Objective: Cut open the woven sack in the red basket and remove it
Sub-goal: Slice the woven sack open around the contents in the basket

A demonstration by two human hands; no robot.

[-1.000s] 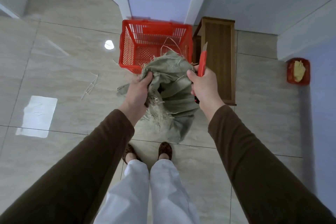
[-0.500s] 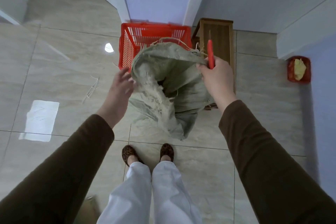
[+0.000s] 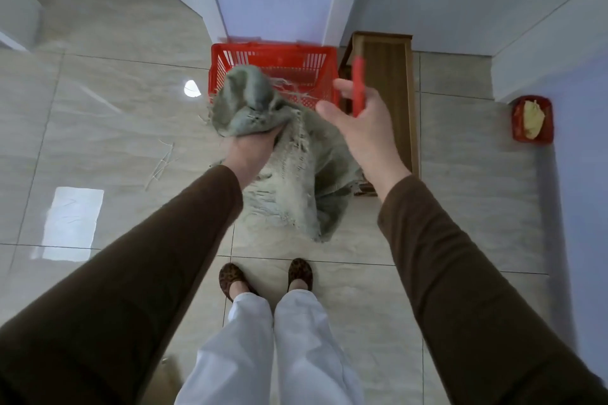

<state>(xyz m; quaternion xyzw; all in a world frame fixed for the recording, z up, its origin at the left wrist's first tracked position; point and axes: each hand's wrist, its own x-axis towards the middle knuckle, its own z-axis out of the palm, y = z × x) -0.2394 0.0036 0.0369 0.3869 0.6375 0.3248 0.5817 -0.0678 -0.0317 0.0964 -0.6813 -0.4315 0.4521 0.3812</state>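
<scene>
The grey-green woven sack [image 3: 296, 174] hangs crumpled in front of me, outside the red basket [image 3: 316, 59] that stands on the floor by the wall. My left hand [image 3: 253, 151] grips the sack's bunched upper part, which is lifted over the basket's near left corner. Frayed threads trail from its torn edge. My right hand [image 3: 358, 122] is off the sack, fingers spread, with the red utility knife [image 3: 358, 85] held between thumb and palm, pointing up. The basket looks empty apart from loose fibres.
A wooden stool [image 3: 391, 82] stands right of the basket, against the wall. A small red tray [image 3: 532, 120] with something yellow lies at the far right. Loose sack strands [image 3: 163, 164] lie on the tiled floor to the left. My feet [image 3: 266, 276] are just behind the sack.
My right hand has let go of the sack and opened its fingers, keeping the knife. My left hand has gathered the sack's top into a bunch and raised it toward the basket.
</scene>
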